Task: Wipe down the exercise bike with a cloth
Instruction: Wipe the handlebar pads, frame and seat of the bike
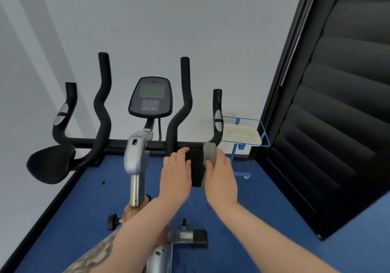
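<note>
Bright, even daylight fills the room, soft diagonal shadow bands falling across the white wall [190, 19]. The wide lens bends the shutter [337, 104] at the edge; everything looks slightly soft.

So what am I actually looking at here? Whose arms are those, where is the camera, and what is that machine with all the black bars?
There is no robot here. The one picture comes from a wide-angle camera worn on a person's head, looking forward and down, so the two bare arms reaching in from below are the wearer's own.

The machine is an exercise bike, seen from above: curved black handlebars, a small console with a grey screen in the middle, and a silver post running down to the blue floor.

The right hand holds a grey cloth against the black elbow pad on the right side of the handlebars. The left hand rests on the same pad's other edge, fingers fairly straight, apparently steadying it.

Behind the bars stands a blue wire rack by the wall, next to dark shutters.
</note>
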Tool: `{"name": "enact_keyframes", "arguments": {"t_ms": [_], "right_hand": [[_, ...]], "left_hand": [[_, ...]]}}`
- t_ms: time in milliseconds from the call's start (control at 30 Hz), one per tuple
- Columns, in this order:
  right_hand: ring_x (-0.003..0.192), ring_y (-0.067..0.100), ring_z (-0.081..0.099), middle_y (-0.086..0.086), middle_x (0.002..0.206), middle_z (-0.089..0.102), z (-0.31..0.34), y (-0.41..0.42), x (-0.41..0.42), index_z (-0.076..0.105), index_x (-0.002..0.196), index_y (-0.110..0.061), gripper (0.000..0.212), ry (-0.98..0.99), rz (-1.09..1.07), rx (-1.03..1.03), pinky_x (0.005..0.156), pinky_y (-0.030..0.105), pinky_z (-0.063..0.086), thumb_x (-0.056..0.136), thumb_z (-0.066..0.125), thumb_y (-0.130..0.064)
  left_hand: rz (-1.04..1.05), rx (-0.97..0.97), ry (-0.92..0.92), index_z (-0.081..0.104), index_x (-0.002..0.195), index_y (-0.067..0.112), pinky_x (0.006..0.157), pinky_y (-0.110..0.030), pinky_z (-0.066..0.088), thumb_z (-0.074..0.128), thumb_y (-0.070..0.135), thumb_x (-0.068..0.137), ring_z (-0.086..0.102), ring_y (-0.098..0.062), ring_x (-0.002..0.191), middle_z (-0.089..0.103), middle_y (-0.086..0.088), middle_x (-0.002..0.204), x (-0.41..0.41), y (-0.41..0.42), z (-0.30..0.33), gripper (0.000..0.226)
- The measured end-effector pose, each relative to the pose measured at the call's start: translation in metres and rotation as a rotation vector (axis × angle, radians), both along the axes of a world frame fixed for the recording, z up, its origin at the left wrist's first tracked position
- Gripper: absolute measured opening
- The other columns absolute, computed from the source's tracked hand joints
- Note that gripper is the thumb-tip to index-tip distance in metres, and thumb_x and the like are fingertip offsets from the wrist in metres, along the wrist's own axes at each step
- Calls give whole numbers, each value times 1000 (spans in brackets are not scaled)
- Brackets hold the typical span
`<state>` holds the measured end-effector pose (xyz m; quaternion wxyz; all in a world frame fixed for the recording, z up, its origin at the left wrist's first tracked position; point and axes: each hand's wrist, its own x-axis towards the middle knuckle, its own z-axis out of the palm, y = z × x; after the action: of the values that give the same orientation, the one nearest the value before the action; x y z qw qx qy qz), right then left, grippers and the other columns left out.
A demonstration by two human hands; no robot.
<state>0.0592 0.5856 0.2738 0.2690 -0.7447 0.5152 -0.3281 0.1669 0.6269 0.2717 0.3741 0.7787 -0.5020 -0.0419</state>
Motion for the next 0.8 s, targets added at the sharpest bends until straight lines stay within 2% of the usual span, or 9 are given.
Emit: {"name": "enact_keyframes", "arguments": {"t_ms": [67,100,200,300,367,467,567,633,800], "right_hand": [[112,13,49,-6,124,45,-3,5,-8,29,147,-32,48,-30,18,-40,78,32,48,101,36,-43],[111,13,48,-5,120,46,1,-5,-11,36,144,-31,45,-4,46,-82,79,30,46,100,39,-43],[105,13,47,-3,111,45,27,-33,-9,58,123,-23,29,108,127,-234,81,28,43,96,55,-33],[103,17,45,-3,105,55,34,-32,2,67,112,-22,24,236,163,-396,85,31,35,92,60,-35],[102,18,47,-5,103,60,29,-24,7,68,109,-24,23,270,134,-440,85,30,30,91,61,-37],[100,20,52,-3,101,63,23,-11,9,67,111,-23,24,236,118,-440,84,31,30,90,63,-33],[92,21,56,-3,98,62,16,6,6,62,113,-22,25,233,241,-441,79,33,38,89,64,-30],[93,17,56,-6,100,59,23,-6,5,58,115,-26,24,229,298,-415,74,31,41,92,59,-33],[97,23,52,3,107,58,26,-5,19,63,122,-20,29,174,196,-408,81,36,44,93,59,-18]], "left_hand": [[-17,-14,18,42,140,17,88,-38,44,40,21,103,42,-19,106,56,-3,116,0,1,1,37],[-23,-24,30,42,139,18,89,-38,44,40,21,103,42,-18,107,56,-3,116,1,1,1,37],[-38,-58,111,44,138,20,92,-40,44,41,21,103,41,-18,110,56,-1,115,1,0,3,35],[-89,-126,259,49,138,24,96,-34,43,44,24,103,46,-18,111,59,3,117,3,10,1,35],[-93,-194,391,54,136,24,95,-29,45,48,24,102,56,-20,108,65,-2,118,7,20,1,35],[-63,-243,482,60,131,22,91,-19,49,50,19,101,63,-8,98,70,-3,112,11,29,2,32],[-65,-259,552,64,127,19,87,-32,56,47,12,102,67,-11,95,72,4,107,12,33,5,31],[-64,-261,581,64,127,19,83,-30,57,46,11,102,68,-11,93,71,7,103,12,33,7,31],[-41,-239,595,61,129,24,90,-34,55,48,12,101,65,-9,100,69,10,109,10,34,4,33]]}}
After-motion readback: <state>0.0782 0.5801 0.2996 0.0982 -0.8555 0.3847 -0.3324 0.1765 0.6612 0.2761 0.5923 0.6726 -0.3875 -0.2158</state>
